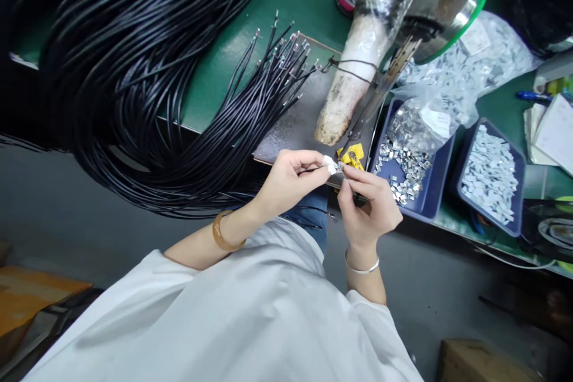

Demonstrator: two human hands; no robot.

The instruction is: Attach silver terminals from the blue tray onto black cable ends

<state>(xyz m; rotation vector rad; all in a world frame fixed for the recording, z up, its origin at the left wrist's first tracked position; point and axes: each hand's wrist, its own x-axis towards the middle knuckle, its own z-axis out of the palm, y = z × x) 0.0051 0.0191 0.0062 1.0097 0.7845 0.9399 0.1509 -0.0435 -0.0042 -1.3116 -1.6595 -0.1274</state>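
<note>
My left hand [295,182] is closed in a pinch on what looks like a black cable's end, with a white wrap [330,165] on a fingertip. My right hand [373,203] meets it fingertip to fingertip, pinching a small shiny metal piece [339,167] at that end; its exact shape is mostly hidden. Just beyond the fingertips lies a yellow part [352,156] under the machine. Left of my hands, a thick bundle of black cables [250,113] rests with its stripped ends fanned out on a grey plate [286,131].
A blue tray [432,200] of small metal shells and another blue tray [518,191] of pale pieces stand to the right. Behind them lies a clear plastic bag [501,59]. A plastic-wrapped machine arm [358,65] hangs over the green table [233,48]. A cardboard box [478,364] sits below.
</note>
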